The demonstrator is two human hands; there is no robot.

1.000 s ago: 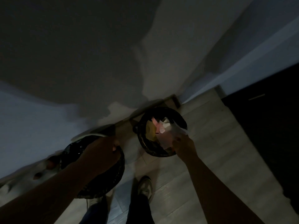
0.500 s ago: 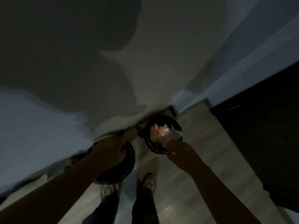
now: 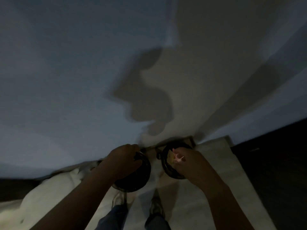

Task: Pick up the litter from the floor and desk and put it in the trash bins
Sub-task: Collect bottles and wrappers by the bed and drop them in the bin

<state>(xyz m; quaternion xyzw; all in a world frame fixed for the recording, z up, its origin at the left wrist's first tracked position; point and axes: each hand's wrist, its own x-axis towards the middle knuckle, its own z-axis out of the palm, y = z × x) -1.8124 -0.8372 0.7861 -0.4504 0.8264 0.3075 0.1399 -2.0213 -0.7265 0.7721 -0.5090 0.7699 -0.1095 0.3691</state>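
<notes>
Two round black-lined trash bins stand on the pale floor against the wall. My left hand (image 3: 124,161) is curled over the far rim of the left bin (image 3: 141,178) and seems to grip it. My right hand (image 3: 191,163) hovers over the right bin (image 3: 163,161), covering most of its opening. Pink, white and yellow paper litter (image 3: 174,157) shows at its fingertips inside that bin. The dim, blurred frame hides whether the fingers still hold any of it.
My two shoes (image 3: 118,199) (image 3: 155,205) stand just in front of the bins. A dark piece of furniture (image 3: 274,163) borders the floor on the right. A pale cloth-like mass (image 3: 49,188) lies at the left. The wall (image 3: 149,63) rises right behind the bins.
The view has tilted up and pulled back, so the bins look smaller. My right hand has moved over the right bin's opening; the white paper it held is no longer clearly seen.
</notes>
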